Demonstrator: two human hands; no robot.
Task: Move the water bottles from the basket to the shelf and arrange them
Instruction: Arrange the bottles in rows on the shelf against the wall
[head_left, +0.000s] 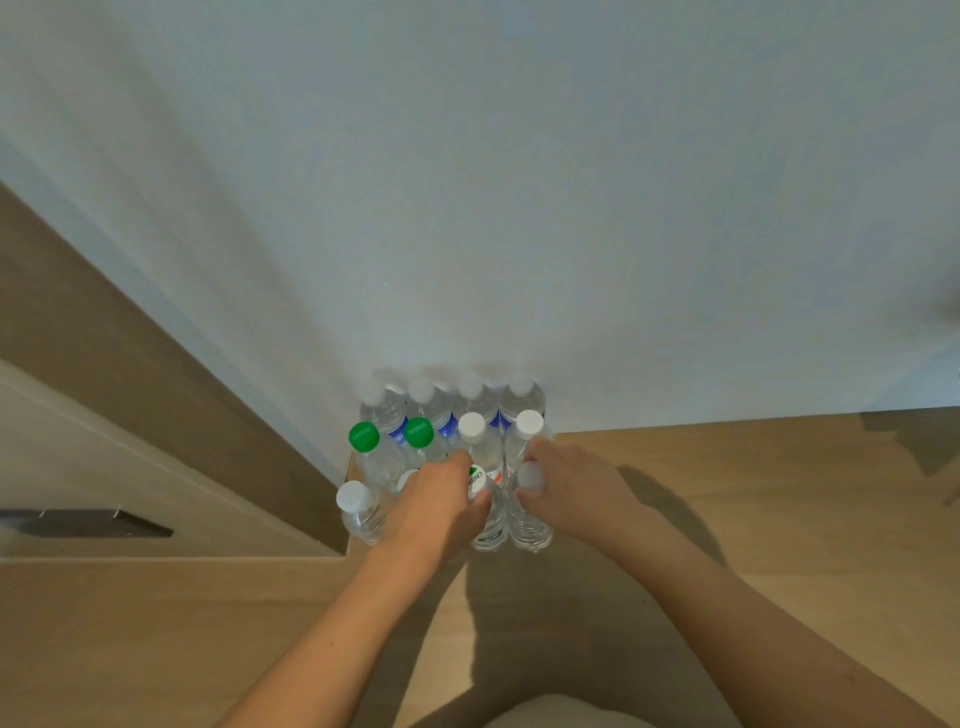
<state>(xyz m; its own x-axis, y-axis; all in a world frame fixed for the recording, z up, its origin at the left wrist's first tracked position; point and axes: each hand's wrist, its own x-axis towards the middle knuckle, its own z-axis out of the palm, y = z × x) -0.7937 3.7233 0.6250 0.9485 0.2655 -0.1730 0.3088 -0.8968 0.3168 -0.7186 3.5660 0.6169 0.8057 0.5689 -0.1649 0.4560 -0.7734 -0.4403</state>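
Note:
Several clear water bottles stand in rows on the wooden shelf (727, 493), pushed into the corner against the white wall. The back row has white caps (470, 385), and the middle row has two green caps (363, 436) on its left. My left hand (441, 504) wraps the neck of a front-row bottle with a printed white cap (475, 480). My right hand (571, 488) grips the neighbouring front-row bottle (530, 525) just below its white cap. Another white-capped bottle (358, 512) stands at the front left. No basket is in view.
A brown side panel (156, 374) rises on the left of the bottles, with a dark slot (88, 522) lower down. The wooden surface stretches right and toward me. The white wall (519, 208) closes off the back.

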